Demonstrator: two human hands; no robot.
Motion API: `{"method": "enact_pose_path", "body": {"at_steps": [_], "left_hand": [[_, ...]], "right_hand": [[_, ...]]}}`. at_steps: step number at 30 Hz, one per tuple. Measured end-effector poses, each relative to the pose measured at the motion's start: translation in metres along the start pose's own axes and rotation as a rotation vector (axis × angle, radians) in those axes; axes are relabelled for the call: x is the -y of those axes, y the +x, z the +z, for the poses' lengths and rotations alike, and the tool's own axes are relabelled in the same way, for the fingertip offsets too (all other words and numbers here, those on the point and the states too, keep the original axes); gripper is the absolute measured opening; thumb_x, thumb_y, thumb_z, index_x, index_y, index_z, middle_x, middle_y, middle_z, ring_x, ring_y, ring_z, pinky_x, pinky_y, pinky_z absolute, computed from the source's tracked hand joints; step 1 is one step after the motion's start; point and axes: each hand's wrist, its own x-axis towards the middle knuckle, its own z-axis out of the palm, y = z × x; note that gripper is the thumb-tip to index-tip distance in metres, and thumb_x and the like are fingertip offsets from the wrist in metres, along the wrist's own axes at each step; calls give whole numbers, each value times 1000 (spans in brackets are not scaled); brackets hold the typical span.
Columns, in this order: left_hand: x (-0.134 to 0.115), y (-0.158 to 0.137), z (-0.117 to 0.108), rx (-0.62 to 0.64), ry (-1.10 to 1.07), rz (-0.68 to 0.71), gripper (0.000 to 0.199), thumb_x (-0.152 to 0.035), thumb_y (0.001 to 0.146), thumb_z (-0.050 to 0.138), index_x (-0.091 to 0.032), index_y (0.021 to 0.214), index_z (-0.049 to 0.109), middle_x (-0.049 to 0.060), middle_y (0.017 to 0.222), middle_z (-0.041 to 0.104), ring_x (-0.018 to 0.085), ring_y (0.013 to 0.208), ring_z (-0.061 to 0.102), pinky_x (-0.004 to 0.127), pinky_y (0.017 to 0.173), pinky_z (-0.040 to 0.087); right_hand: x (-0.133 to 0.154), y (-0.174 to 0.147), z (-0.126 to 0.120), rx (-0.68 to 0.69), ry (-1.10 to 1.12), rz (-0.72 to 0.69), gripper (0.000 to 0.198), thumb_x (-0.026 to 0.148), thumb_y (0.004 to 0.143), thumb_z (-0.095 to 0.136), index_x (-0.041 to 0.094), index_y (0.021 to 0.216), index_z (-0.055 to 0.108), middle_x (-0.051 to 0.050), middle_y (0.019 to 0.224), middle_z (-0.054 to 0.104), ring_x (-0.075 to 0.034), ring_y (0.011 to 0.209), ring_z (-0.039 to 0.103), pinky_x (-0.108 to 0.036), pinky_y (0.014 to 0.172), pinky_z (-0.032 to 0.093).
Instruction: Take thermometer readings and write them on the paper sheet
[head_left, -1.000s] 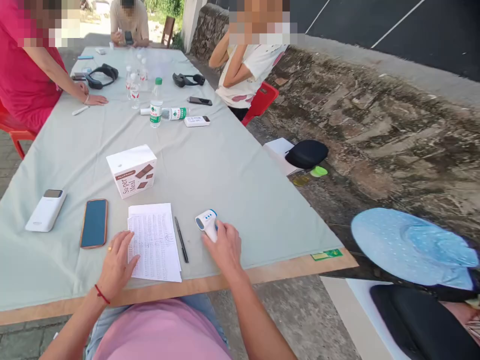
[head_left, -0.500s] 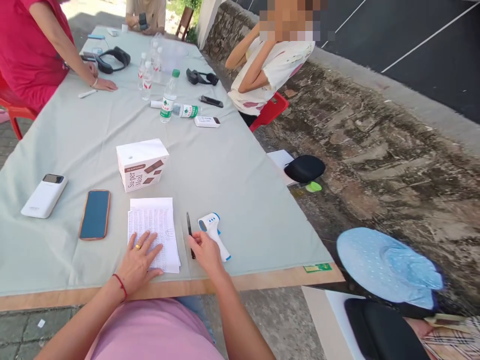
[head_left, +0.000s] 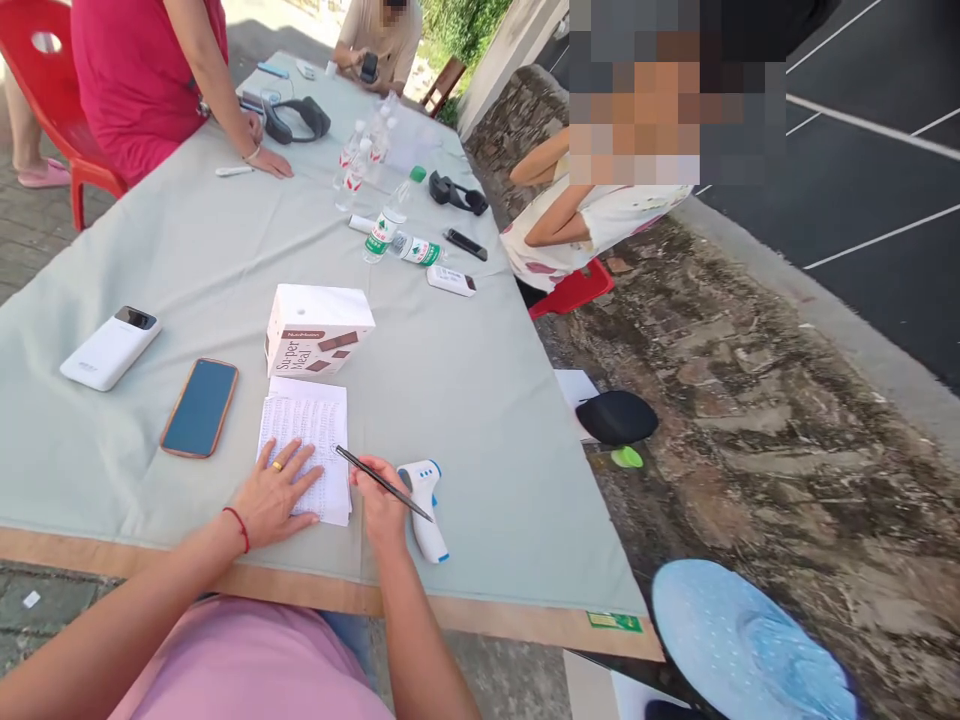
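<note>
My left hand lies flat with spread fingers on a small stack of printed paper sheets. My right hand grips a black pen just right of the sheets, the pen slanting across above the fingers with one end over the paper's right edge. Close beside that hand, a white and blue infrared thermometer rests on the table. Behind the sheets stands a white box with brown print. A phone in an orange case lies left of the papers, and a white power bank is farther left.
The cloth-covered table stretches away, with water bottles, a second white device, a dark phone and headsets on it. People sit or stand around its far part. A blue hat lies off the right corner.
My right hand has lifted the pen from the tablecloth and turned it slantwise toward the papers. My left hand stays on the sheets. The camera view has tilted.
</note>
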Motion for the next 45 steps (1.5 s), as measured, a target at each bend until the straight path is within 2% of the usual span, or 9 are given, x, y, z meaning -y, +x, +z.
{"method": "enact_pose_path", "body": {"at_steps": [11, 14, 21, 26, 31, 33, 38, 42, 45], "left_hand": [[-2, -1, 0, -1, -4, -14, 59, -57, 91, 46, -24, 139, 48, 12, 151, 39, 33, 142, 29, 59, 116, 12], [-2, -1, 1, -1, 3, -23, 58, -55, 92, 45, -23, 140, 46, 12, 150, 41, 32, 142, 30, 57, 116, 13], [-4, 0, -2, 33, 17, -30, 57, -53, 93, 45, -21, 139, 47, 12, 150, 41, 32, 142, 30, 56, 117, 14], [-4, 0, -3, 24, 16, -29, 56, -51, 93, 47, -19, 138, 48, 12, 150, 41, 33, 141, 31, 56, 116, 14], [-4, 1, -2, 30, 31, -23, 56, -51, 92, 48, -19, 138, 48, 12, 150, 41, 33, 141, 31, 56, 116, 14], [-4, 1, -2, 32, 49, -21, 56, -51, 92, 48, -18, 138, 48, 13, 150, 41, 34, 141, 31, 57, 116, 14], [-4, 1, -2, 13, 102, -19, 58, -54, 93, 45, -18, 137, 49, 10, 149, 42, 32, 140, 34, 55, 116, 16], [-5, 1, -4, 23, 129, -21, 56, -54, 92, 46, -19, 136, 50, 9, 149, 43, 31, 139, 34, 55, 115, 18], [-5, 2, -5, 21, 140, -21, 54, -54, 92, 46, -22, 136, 51, 8, 149, 43, 31, 139, 34, 55, 115, 19]], "right_hand": [[-6, -13, 4, -34, 89, -23, 37, 58, 83, 49, 21, 86, 50, -4, 80, 61, -18, 75, 60, -34, 72, 49], [3, -25, -5, 35, 89, 2, 38, 60, 84, 49, 22, 93, 50, 3, 63, 54, -15, 58, 54, -31, 62, 46], [8, -47, -28, 158, -75, 7, 60, 52, 90, 45, 24, 143, 36, 5, 63, 47, -13, 50, 40, -29, 52, 37], [17, -45, -34, 127, -65, -100, 45, 50, 89, 51, 26, 126, 55, -2, 80, 60, -16, 66, 54, -34, 66, 44], [38, -41, -36, 410, 82, -182, 101, 69, 49, 81, 29, 132, 41, -14, 121, 63, -33, 114, 59, -43, 87, 46], [41, -40, -37, 470, 39, -177, 98, 71, 38, 83, 28, 119, 48, -14, 118, 66, -35, 113, 61, -44, 88, 47], [25, -35, -36, 282, -21, -188, 50, 73, 82, 49, 23, 88, 54, -4, 68, 70, -22, 61, 66, -37, 62, 50], [10, -24, -29, 217, -30, -200, 75, 80, 82, 33, 19, 117, 57, -7, 79, 69, -22, 71, 66, -36, 63, 51], [1, -16, -20, 126, -68, -156, 60, 71, 81, 51, 19, 107, 65, -6, 83, 69, -20, 76, 63, -35, 68, 51]]}}
